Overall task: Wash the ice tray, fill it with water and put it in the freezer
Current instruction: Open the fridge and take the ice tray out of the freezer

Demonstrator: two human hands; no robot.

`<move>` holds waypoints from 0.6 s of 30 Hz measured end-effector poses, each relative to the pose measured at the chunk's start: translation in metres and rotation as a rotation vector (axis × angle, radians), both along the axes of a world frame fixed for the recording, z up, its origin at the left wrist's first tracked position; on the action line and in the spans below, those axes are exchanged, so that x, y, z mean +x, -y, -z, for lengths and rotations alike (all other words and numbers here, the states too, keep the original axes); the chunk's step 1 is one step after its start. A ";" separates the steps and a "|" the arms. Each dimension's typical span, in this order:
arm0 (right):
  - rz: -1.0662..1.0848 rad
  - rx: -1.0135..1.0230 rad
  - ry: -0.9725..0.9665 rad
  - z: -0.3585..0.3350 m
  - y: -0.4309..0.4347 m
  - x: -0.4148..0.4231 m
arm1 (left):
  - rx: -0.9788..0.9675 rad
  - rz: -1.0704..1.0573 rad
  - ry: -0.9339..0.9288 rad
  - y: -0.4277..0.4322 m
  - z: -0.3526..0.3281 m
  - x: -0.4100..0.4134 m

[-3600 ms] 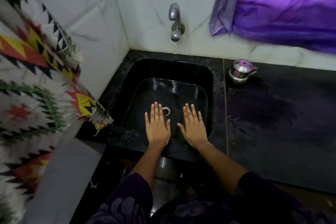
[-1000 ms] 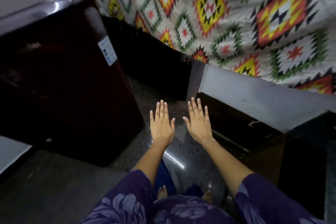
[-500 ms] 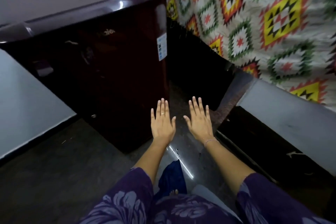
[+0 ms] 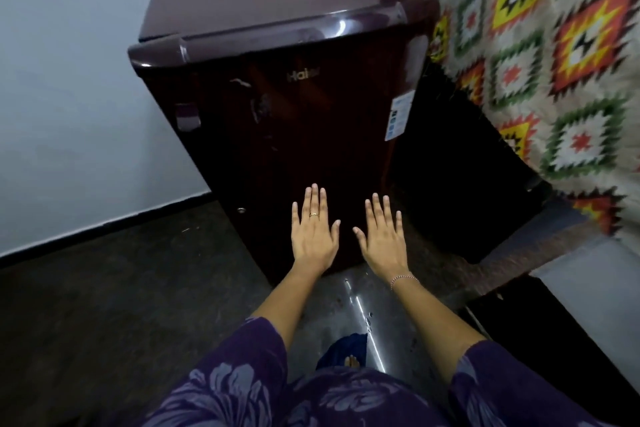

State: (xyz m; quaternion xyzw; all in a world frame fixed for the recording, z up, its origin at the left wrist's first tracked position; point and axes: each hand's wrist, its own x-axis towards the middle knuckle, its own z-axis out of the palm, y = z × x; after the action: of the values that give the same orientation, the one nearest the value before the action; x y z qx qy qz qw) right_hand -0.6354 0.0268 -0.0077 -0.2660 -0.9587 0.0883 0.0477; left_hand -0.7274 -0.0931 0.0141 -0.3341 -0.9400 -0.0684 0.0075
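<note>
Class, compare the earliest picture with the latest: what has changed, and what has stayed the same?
The person turned left, away from the sink; the fridge, door shut, now stands straight ahead. Nothing was taken hold of or let go. The left hand and right hand stay flat, side by side, empty.

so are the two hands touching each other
Apart. The head view shows the left hand and right hand flat side by side, with a strip of dark fridge door visible between them.
</note>
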 end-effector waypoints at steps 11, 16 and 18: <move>-0.204 -0.043 -0.051 0.003 0.032 -0.076 | 0.042 -0.207 0.018 0.030 0.006 -0.041; -0.334 -0.180 -0.152 -0.002 0.055 -0.104 | 0.116 -0.285 0.108 0.051 0.008 -0.063; -0.372 -0.259 -0.206 -0.006 0.068 -0.119 | 0.166 -0.319 0.172 0.061 0.008 -0.072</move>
State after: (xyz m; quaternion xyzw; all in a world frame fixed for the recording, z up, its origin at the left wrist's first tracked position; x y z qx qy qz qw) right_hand -0.7545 -0.0409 -0.0020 -0.0786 -0.9620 0.2443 0.0939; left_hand -0.7996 -0.1542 0.0058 -0.1718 -0.9694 -0.1721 -0.0348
